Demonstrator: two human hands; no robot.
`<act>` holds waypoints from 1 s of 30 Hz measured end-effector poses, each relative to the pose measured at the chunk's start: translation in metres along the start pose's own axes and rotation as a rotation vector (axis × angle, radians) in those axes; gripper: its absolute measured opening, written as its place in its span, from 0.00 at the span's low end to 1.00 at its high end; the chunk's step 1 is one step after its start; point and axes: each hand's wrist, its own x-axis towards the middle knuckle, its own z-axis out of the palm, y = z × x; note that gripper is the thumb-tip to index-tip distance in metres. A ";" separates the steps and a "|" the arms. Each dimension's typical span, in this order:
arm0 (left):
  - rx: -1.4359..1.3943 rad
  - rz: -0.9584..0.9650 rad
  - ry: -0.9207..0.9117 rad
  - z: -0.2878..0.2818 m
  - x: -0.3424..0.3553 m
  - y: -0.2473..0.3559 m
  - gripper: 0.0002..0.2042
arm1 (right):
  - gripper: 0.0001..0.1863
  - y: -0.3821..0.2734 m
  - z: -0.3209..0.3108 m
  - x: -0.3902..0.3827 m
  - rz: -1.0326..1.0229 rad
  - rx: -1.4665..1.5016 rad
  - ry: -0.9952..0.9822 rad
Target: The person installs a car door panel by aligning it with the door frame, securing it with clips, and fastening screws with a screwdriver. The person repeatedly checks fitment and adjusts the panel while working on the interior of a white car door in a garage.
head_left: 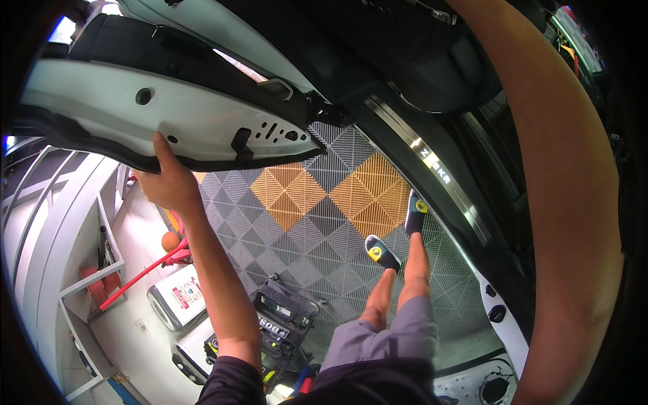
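Observation:
An open white car door (216, 121) with a black rubber seal reaches across the upper left. My left hand (169, 183) grips its near edge, the thumb flat on the white inner face and the other fingers mostly hidden behind the edge. On the right, my right forearm (560, 169) stretches up toward the car's dark interior and leaves the picture at the top, so that hand is out of sight. Between the door and the car body lies the door sill with a metal sill plate (428, 162).
My slippered feet (383, 254) stand on grey and orange floor tiles (287, 192) beside the sill. Left of them are a black wheeled tool case (287, 310), a white case (177, 297), a long red bar (142, 275) and metal shelving (84, 293). A dark seat (439, 74) is inside the car.

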 end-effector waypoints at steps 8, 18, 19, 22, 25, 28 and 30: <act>-0.044 0.003 0.002 0.001 0.000 0.002 0.28 | 0.45 -0.001 -0.001 -0.001 0.003 0.011 -0.007; 0.001 -0.022 0.021 0.001 0.001 0.000 0.28 | 0.45 -0.003 0.001 0.003 0.018 -0.003 0.006; -0.010 -0.014 0.020 0.001 0.001 0.000 0.28 | 0.45 -0.002 -0.001 0.003 0.012 0.014 0.003; -0.043 -0.006 0.038 0.001 0.001 0.000 0.26 | 0.45 -0.003 -0.004 0.002 0.017 0.041 -0.024; -0.044 -0.043 0.023 0.000 0.002 0.003 0.26 | 0.45 -0.004 -0.006 0.001 0.020 0.033 -0.027; -0.073 -0.035 0.011 0.000 0.000 0.005 0.26 | 0.45 -0.005 -0.005 0.001 0.021 0.027 -0.016; -0.085 -0.037 0.015 0.000 0.000 0.003 0.26 | 0.46 -0.005 -0.005 0.002 0.020 0.026 -0.014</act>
